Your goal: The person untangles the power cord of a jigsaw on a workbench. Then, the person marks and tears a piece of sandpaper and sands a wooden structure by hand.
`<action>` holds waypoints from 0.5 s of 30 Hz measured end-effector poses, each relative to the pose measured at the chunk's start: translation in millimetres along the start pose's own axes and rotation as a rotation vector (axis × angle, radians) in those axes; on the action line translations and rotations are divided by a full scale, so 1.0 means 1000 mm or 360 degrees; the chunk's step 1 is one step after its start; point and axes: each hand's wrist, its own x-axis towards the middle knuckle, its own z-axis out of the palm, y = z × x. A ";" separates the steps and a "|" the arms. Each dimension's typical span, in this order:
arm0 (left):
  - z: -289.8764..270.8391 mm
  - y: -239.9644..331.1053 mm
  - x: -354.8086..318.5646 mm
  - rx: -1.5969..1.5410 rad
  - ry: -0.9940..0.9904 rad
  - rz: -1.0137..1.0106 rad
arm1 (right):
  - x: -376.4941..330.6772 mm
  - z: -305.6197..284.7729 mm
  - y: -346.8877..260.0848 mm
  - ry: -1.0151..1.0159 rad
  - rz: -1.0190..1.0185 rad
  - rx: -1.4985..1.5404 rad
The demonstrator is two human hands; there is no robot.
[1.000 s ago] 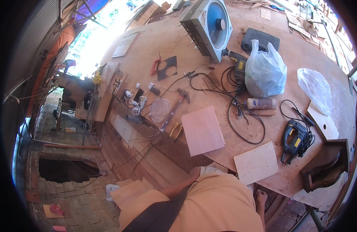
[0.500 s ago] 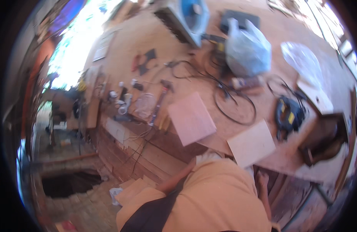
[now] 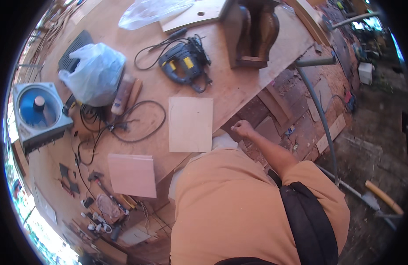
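Orange-sleeved right hand (image 3: pixel 242 128) is being held loosely curled, empty, just off the wooden desk (image 3: pixel 239 84) edge near a square plywood panel (image 3: pixel 190 124); a jigsaw (image 3: pixel 185 62) is lying beyond, outdoors.

The bench (image 3: pixel 239 86) is reddish-brown wood. On it lie two pale tan panels (image 3: pixel 190 124), (image 3: pixel 132 175), a blue and yellow jigsaw (image 3: pixel 185 61) with a black cord, a white translucent bag (image 3: pixel 95 73) and, at the left of the frame, a grey fan (image 3: pixel 37 110) with a blue centre. The shirt (image 3: pixel 239 207) is orange, crossed by a black strap (image 3: pixel 307 221).
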 end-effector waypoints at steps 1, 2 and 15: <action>-0.002 0.003 0.000 0.0009 -0.0010 0.0007 | 0.000 0.002 0.003 -0.0031 0.0097 0.0109; -0.001 0.006 -0.002 0.0019 -0.0033 0.0021 | 0.000 0.004 0.007 -0.0048 0.0077 0.0137; -0.005 0.008 -0.064 -0.0009 -0.0087 -0.0030 | 0.012 0.012 0.037 -0.0140 0.0078 0.0355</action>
